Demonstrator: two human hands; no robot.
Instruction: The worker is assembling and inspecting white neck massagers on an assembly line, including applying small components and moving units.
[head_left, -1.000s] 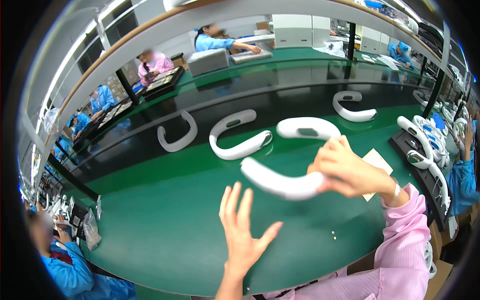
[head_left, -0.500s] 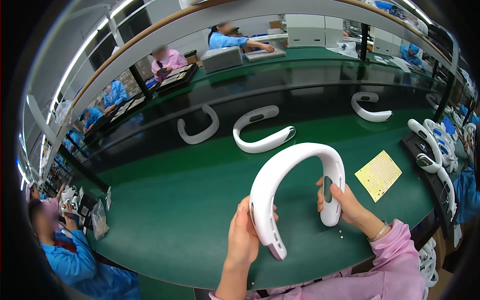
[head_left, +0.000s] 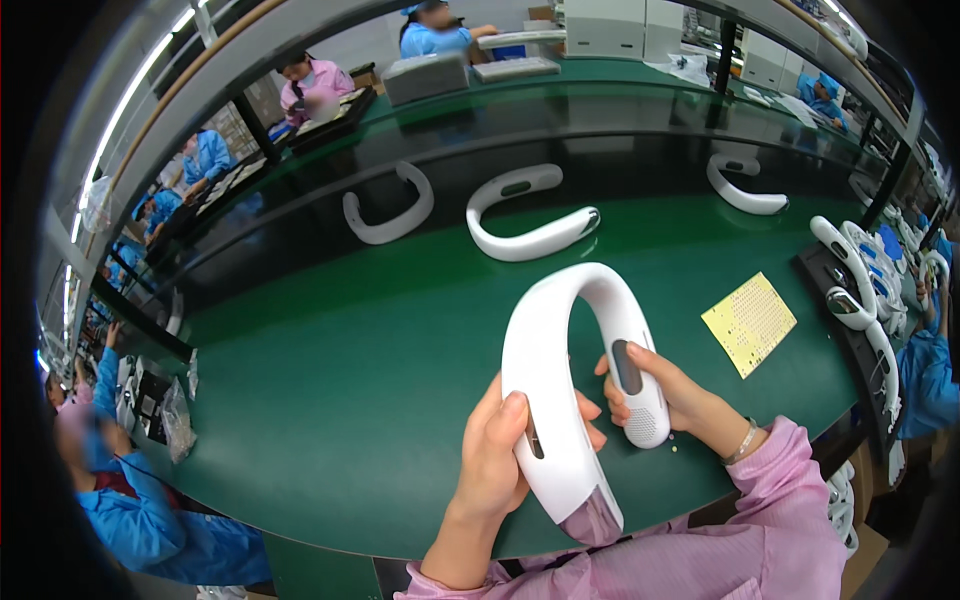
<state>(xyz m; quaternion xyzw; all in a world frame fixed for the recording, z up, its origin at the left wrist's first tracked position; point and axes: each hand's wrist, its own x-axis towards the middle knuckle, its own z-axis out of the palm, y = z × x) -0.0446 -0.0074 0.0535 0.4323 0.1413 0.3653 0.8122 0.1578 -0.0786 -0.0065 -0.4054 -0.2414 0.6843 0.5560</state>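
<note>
A white U-shaped neckband device (head_left: 540, 350) is held over the green table, its curve pointing away from me. My left hand (head_left: 490, 455) grips its left arm, thumb beside a dark slot; that arm ends in a glossy, mauve-looking tip. My right hand (head_left: 675, 395) closes around the other arm, with the thumb near a grey oval panel. Below this panel a patch of small holes shows at the rounded end. The fingers behind both arms are partly hidden.
Similar white neckbands (head_left: 530, 245) lie across the table's far side. A yellow dotted sheet (head_left: 750, 325) is to the right, beside a black tray (head_left: 845, 360) carrying white parts. At the left edge lies a clear plastic bag (head_left: 178, 425). A co-worker in blue (head_left: 150, 520) sits nearby.
Both hands have turned the neckband, bringing its outer face, the grille holes and the glossy tip into sight. The view has tilted, so the background sits higher.
</note>
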